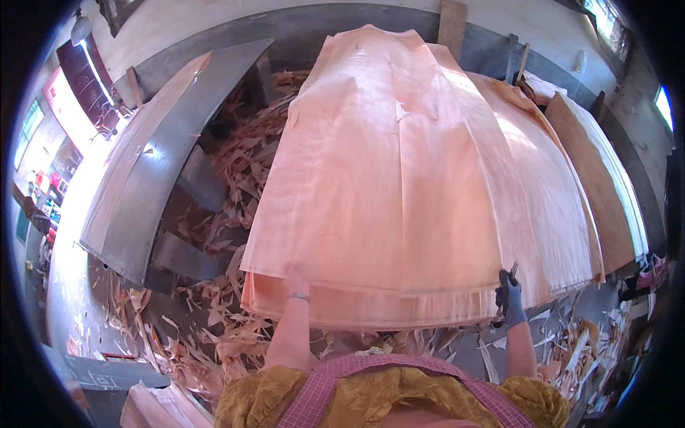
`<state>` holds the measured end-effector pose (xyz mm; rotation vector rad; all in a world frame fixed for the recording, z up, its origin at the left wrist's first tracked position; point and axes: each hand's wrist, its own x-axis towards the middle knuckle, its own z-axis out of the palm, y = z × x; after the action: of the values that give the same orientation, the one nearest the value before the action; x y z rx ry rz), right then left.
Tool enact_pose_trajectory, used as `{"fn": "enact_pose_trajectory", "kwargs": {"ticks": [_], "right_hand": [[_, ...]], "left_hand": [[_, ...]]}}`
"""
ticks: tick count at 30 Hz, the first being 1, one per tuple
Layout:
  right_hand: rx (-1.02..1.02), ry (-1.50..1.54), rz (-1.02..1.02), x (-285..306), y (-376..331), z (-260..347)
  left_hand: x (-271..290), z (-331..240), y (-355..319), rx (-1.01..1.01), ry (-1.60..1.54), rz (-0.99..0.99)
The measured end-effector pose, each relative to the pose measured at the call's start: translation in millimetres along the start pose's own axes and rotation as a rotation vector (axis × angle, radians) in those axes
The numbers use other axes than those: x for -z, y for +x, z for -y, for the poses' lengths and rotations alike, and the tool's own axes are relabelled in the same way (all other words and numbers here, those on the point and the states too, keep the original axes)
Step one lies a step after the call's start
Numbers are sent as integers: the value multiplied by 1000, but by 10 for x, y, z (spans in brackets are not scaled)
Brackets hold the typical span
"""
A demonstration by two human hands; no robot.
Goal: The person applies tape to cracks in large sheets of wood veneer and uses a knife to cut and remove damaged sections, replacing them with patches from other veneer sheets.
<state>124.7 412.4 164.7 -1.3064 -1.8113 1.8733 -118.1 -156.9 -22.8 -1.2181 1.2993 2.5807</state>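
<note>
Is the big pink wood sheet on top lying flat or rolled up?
Flat. The top veneer sheet lies spread over the stack, both hands at its near edge.

Both arms outstretched, right hand (509, 296) gloved

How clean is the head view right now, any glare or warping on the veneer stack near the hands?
Head view: sunlight washes out the right half of the top veneer sheet; fisheye bends the stack's edges and blackens the corners; left hand and gloved right hand at the near edge stay fairly sharp; the window at far right is blown out.
</note>
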Motion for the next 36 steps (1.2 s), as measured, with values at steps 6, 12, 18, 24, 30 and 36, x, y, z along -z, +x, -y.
{"fn": "enact_pose_trajectory", "kwargs": {"ticks": [6,12,18,24,30,36], "right_hand": [[-24,4,-89,349,-213,-944],[-48,-68,-61,67,-166,-869],[-30,-156,-44,61,-88,-1023],[35,-153,-96,-47,-101,-1085],[73,-148,-102,-198,-157,-1081],[48,-171,-117,-48,45,-1021]], "left_hand": [[792,78,-333,-203,16,153],[768,-277,-540,-127,61,83],[859,-359,-220,-131,-187,288],[634,-459,-170,-209,-157,121],[917,-477,32,-269,-199,16],[739,-290,-126,-230,-170,-101]]}}
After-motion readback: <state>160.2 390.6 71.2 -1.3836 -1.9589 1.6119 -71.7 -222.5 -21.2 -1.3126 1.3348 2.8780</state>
